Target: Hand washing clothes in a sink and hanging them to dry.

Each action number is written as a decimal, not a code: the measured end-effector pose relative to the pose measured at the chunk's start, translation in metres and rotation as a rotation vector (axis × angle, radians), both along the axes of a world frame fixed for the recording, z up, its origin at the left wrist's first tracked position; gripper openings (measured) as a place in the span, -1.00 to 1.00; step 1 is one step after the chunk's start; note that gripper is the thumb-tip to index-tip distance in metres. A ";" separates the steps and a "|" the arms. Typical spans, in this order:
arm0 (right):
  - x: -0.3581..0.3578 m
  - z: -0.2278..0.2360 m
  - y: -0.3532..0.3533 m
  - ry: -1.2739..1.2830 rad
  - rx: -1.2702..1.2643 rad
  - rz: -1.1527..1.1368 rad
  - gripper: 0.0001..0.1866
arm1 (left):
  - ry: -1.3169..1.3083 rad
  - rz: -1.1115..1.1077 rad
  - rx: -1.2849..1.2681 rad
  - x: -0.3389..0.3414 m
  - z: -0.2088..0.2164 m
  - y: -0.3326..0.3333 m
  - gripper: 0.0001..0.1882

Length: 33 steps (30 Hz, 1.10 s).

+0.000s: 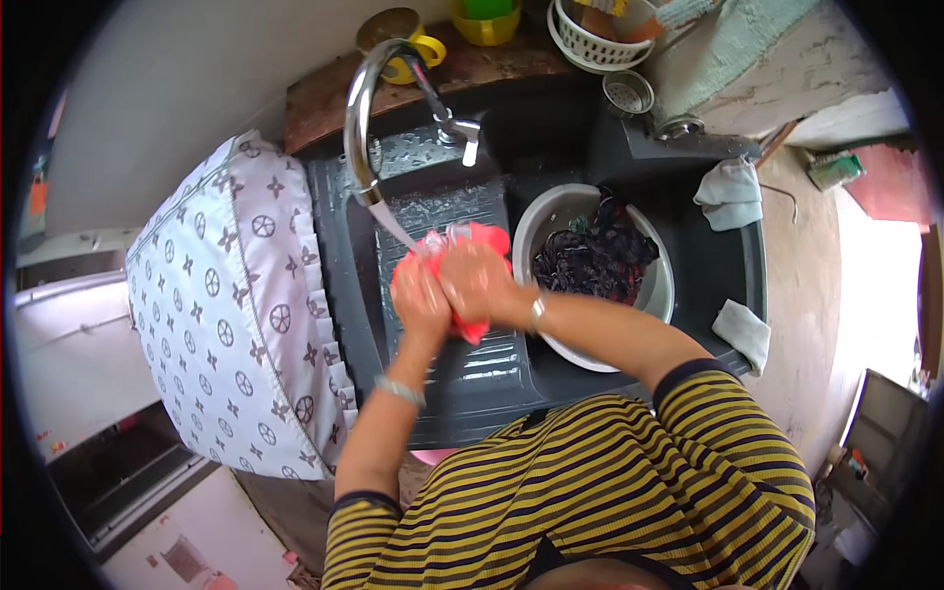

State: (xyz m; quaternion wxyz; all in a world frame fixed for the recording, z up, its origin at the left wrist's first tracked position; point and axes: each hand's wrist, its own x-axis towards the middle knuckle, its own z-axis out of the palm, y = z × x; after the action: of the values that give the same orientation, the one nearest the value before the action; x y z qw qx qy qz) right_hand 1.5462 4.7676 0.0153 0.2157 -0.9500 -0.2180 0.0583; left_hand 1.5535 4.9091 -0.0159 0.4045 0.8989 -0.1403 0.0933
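Both hands press together on a wet, bright pinkish-red cloth [482,236] over the ribbed drainboard of a dark sink [492,369]. My left hand [421,295] closes on the cloth's left side. From the right, my right hand [479,280] grips it as well, slightly blurred by motion. Water runs from the curved chrome faucet [360,128] onto the cloth just beyond my fingers. Right of my hands, a round whitish basin [526,231] stands in the sink bowl, holding dark wet clothes [595,256].
A patterned white cover [211,295] borders the sink on the left. Behind the faucet, a yellow mug [423,51] stands on a wooden ledge near a white basket [595,44]. Pale cloths [730,194] hang over the sink's right edge, beside a small round strainer [627,92].
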 end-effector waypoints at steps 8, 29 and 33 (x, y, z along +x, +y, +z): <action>0.062 -0.022 -0.008 0.229 0.303 -0.319 -0.74 | -0.010 -0.006 0.459 0.063 -0.011 -0.010 -0.69; -0.014 -0.013 -0.016 -0.209 0.381 -0.255 -0.77 | 0.053 -0.210 0.077 -0.003 -0.012 0.010 -0.68; -0.043 -0.026 -0.011 -0.312 0.467 0.026 -0.79 | -0.146 -0.052 0.227 -0.036 -0.010 -0.003 -0.75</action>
State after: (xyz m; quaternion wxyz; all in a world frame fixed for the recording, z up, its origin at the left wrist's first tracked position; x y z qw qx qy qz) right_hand 1.5030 4.7567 -0.0106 0.3917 -0.8692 -0.2683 -0.1378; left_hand 1.5177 4.9062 -0.0260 0.2910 0.9258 -0.2021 0.1316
